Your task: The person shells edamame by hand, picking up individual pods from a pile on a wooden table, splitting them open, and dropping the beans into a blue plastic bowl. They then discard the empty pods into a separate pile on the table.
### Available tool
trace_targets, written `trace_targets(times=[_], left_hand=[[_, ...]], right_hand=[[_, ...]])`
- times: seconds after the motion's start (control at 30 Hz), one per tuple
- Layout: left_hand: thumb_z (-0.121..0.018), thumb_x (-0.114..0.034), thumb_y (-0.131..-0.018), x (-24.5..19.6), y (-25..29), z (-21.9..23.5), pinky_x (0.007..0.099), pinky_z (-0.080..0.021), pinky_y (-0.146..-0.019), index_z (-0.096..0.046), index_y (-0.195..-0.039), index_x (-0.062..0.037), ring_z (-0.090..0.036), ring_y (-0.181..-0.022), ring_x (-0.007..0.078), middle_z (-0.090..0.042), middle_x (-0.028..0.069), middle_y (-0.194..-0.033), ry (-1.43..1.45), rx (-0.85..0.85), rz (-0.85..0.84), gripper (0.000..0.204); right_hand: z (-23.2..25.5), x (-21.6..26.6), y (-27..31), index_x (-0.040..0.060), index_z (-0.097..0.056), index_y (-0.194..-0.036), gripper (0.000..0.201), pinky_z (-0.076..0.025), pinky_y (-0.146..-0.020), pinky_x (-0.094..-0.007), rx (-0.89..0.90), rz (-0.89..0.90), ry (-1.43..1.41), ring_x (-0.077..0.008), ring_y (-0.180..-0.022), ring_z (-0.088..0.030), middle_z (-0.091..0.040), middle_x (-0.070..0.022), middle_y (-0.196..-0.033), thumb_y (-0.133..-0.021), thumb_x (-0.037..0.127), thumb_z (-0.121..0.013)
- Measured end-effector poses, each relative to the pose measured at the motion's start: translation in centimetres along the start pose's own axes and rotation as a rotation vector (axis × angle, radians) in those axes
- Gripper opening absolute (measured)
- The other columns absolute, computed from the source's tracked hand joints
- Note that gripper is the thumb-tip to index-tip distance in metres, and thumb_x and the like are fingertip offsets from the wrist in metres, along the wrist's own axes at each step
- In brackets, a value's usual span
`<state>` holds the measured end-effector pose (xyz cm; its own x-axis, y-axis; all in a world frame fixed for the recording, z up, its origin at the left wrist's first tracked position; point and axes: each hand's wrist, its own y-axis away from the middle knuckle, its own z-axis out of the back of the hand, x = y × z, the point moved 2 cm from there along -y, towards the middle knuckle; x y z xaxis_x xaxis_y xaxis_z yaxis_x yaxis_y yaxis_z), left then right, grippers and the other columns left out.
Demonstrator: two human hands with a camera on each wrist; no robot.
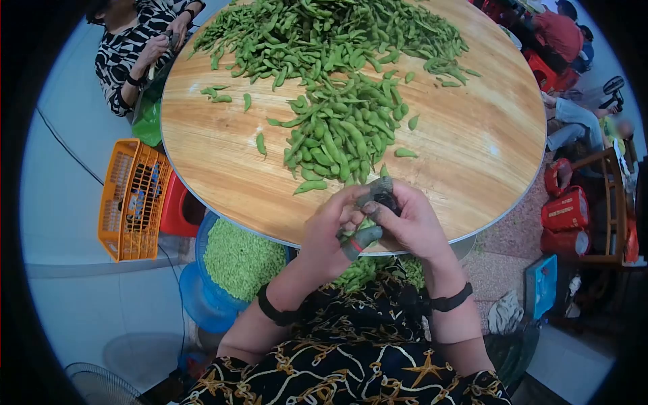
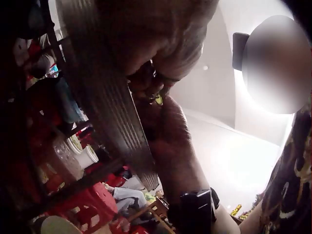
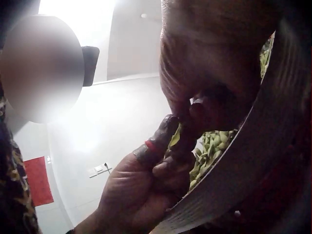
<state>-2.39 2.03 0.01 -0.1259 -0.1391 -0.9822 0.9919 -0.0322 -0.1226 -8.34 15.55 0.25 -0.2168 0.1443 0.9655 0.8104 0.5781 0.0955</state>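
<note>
Over the near edge of the round wooden table (image 1: 466,196), both hands meet at one green soybean pod (image 3: 175,137). My left hand (image 1: 326,228) pinches the pod; its thumb wears a dark cover with a red band. The fingers of my right hand (image 1: 420,221) curl in and grip the same pod at its upper end. Dark covers show on right-hand fingertips too. Just beyond the hands lies a small heap of soybean pods (image 1: 341,131), with a larger pile of pods (image 1: 304,37) behind it.
Left of my lap stands a blue basket (image 1: 202,246) of shelled beans (image 1: 243,260). An orange crate (image 1: 115,202) and a red stool (image 1: 177,206) are beside the table. Below the hands are more pods (image 1: 356,273). Another person (image 1: 145,50) sits at the far left.
</note>
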Motion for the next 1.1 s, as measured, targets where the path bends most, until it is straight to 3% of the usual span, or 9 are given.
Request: trace_targets(times=[0.23,0.47,0.67,0.77,0.83,0.87,0.97,1.03,1.1], left_hand=[[-0.068,-0.007,-0.073,-1.4,0.6,0.5,0.0276,-0.048,-0.065,-0.063,-0.095,-0.0044,-0.061,-0.071,0.0235,-0.063,0.0114,-0.084,-0.32,-0.028,-0.281,0.023],[-0.067,-0.005,-0.074,-0.1,0.7,0.9,0.0278,-0.048,-0.062,-0.055,-0.087,-0.0038,-0.062,-0.073,0.0184,-0.062,0.0091,-0.082,-0.251,-0.05,-0.07,0.019],[-0.063,-0.008,-0.08,0.3,0.1,1.2,0.0226,-0.045,-0.056,-0.047,-0.093,-0.0058,-0.057,-0.069,0.0153,-0.056,0.009,-0.087,0.342,-0.087,0.095,0.02],[-0.061,-0.009,-0.081,0.6,-0.1,1.5,0.0208,-0.044,-0.054,-0.047,-0.093,-0.0045,-0.057,-0.069,0.0151,-0.055,0.0082,-0.085,0.928,-0.159,0.155,0.019],[-0.063,-0.008,-0.08,0.8,-0.2,1.0,0.0219,-0.045,-0.059,-0.048,-0.092,-0.0047,-0.057,-0.074,0.0133,-0.054,0.0064,-0.084,0.566,-0.133,0.167,0.02],[-0.063,-0.008,-0.08,0.6,-0.1,0.8,0.0219,-0.045,-0.059,-0.048,-0.092,-0.0047,-0.057,-0.074,0.0133,-0.054,0.0064,-0.084,0.569,-0.13,0.166,0.02],[-0.065,-0.002,-0.076,0.0,-0.3,0.4,0.0218,-0.047,-0.063,-0.048,-0.084,-0.007,-0.054,-0.077,0.0115,-0.052,0.0035,-0.085,0.428,-0.054,0.199,0.019],[-0.064,-0.009,-0.081,-0.5,0.2,0.1,0.0227,-0.044,-0.07,-0.05,-0.09,-0.0049,-0.052,-0.078,0.0086,-0.054,0.0023,-0.085,0.06,0.115,0.096,0.018],[-0.061,-0.009,-0.083,-1.2,0.7,0.0,0.0213,-0.044,-0.067,-0.049,-0.09,-0.0049,-0.051,-0.075,0.0073,-0.055,0.0016,-0.083,0.154,0.144,0.098,0.015]], right_hand=[[-1.1,0.5,0.5,0.0018,-0.056,-0.095,0.011,-0.031,-0.046,-0.0153,-0.001,-0.149,-0.368,-0.0011,-0.053,-0.041,-0.053,0.0035,-0.072,-0.086,0.007,-0.056],[-0.7,0.3,1.0,0.0036,-0.053,-0.094,0.008,-0.032,-0.044,-0.0166,-0.014,-0.24,-0.5,-0.002,-0.051,-0.042,-0.051,0.0033,-0.069,-0.087,0.006,-0.055],[0.1,0.2,2.1,0.004,-0.053,-0.094,0.008,-0.033,-0.045,-0.0167,0.027,-0.137,-0.407,-0.0022,-0.052,-0.043,-0.052,0.0027,-0.07,-0.086,0.004,-0.054],[1.8,0.5,2.5,0.0035,-0.053,-0.098,0.015,-0.038,-0.05,-0.0169,-0.12,-0.174,-0.352,-0.0043,-0.056,-0.048,-0.054,0.0014,-0.071,-0.083,0.003,-0.056],[2.4,1.0,2.3,0.0026,-0.055,-0.099,0.02,-0.042,-0.058,-0.0188,0.197,0.277,0.06,-0.0072,-0.063,-0.054,-0.058,-0.001,-0.075,-0.08,0.002,-0.059],[2.8,1.2,3.3,0.001,-0.056,-0.098,0.02,-0.045,-0.064,-0.0218,0.249,0.034,0.056,-0.0092,-0.068,-0.057,-0.06,-0.0024,-0.078,-0.078,0.0,-0.06],[1.3,2.2,3.5,0.0003,-0.057,-0.094,0.016,-0.046,-0.064,-0.0232,-0.116,0.04,0.132,-0.0084,-0.068,-0.057,-0.061,-0.003,-0.076,-0.078,-0.001,-0.059],[1.0,1.7,3.6,-0.0001,-0.057,-0.093,0.015,-0.045,-0.064,-0.0235,-0.092,0.074,0.228,-0.0088,-0.069,-0.057,-0.061,-0.0036,-0.074,-0.078,0.0,-0.06],[0.6,1.5,3.8,-0.0005,-0.057,-0.092,0.015,-0.045,-0.064,-0.0239,-0.063,0.101,0.331,-0.0092,-0.069,-0.058,-0.061,-0.0041,-0.072,-0.078,0.0,-0.06]])
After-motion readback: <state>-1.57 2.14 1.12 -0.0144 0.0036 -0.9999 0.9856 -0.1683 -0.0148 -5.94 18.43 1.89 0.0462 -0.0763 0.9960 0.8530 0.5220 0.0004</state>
